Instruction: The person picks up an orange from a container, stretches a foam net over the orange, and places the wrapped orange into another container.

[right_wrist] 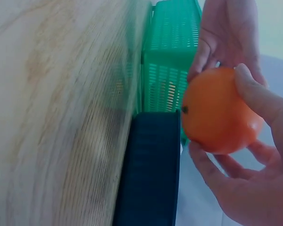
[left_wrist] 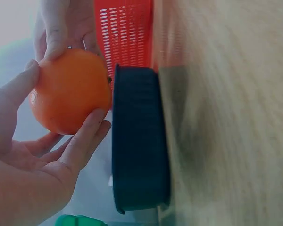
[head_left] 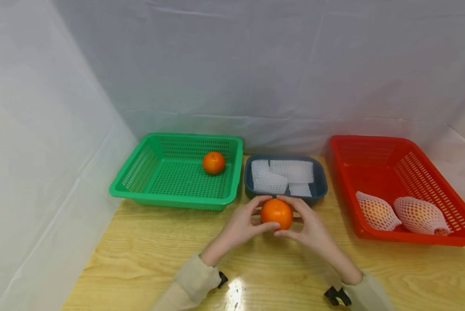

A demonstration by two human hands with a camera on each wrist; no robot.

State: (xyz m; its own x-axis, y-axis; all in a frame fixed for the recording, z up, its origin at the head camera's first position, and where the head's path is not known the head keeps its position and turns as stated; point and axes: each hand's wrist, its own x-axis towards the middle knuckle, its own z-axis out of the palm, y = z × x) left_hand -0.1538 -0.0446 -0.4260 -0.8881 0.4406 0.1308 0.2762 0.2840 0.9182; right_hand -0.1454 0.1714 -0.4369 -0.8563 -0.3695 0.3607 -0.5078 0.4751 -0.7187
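An orange (head_left: 276,213) is held up between both hands in front of the dark blue tray. My left hand (head_left: 243,224) grips its left side, thumb toward me and fingers curled round the far side. From the right, my right hand (head_left: 313,224) grips it in the same way. In the left wrist view the bare orange (left_wrist: 73,92) is raised off the table, level with the tray's side. The right wrist view shows the orange (right_wrist: 220,110) with its small dark stem spot facing the tray. Some fingers are partly hidden behind the fruit.
The blue tray (head_left: 317,190) holds several white foam nets (head_left: 292,172). Left of it, a green basket (head_left: 178,201) contains another orange (head_left: 213,163). At right, a red basket (head_left: 366,168) holds two fruits in foam nets (head_left: 420,214). Everything stands on a wooden table (head_left: 147,250).
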